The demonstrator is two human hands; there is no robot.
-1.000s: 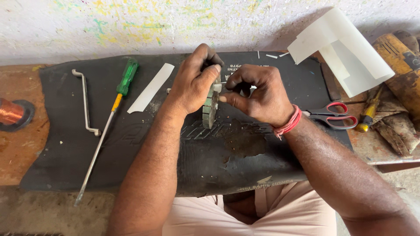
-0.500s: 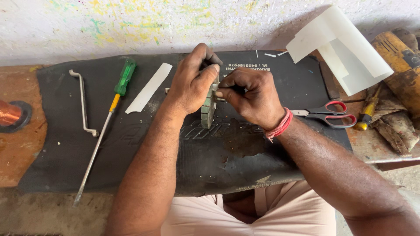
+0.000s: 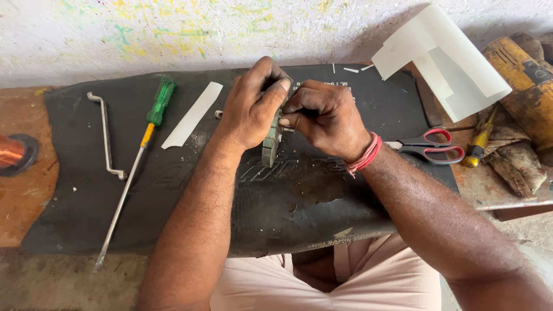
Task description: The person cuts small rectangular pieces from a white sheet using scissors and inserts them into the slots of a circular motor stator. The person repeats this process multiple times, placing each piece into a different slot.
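On the black rubber mat (image 3: 173,190), left hand (image 3: 247,112) and right hand (image 3: 328,118) each grip the upright grey-green disc (image 3: 269,144).

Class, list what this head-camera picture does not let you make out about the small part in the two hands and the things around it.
- Greenish flat part: its upper half is covered by the left hand and right hand.
- What the right fingertips pinch: too small, hidden.
- Copper-coloured spool: cut by the left edge.
- Yellow tool: cut by the right edge.
- Scissors: blade tips behind the right wrist.
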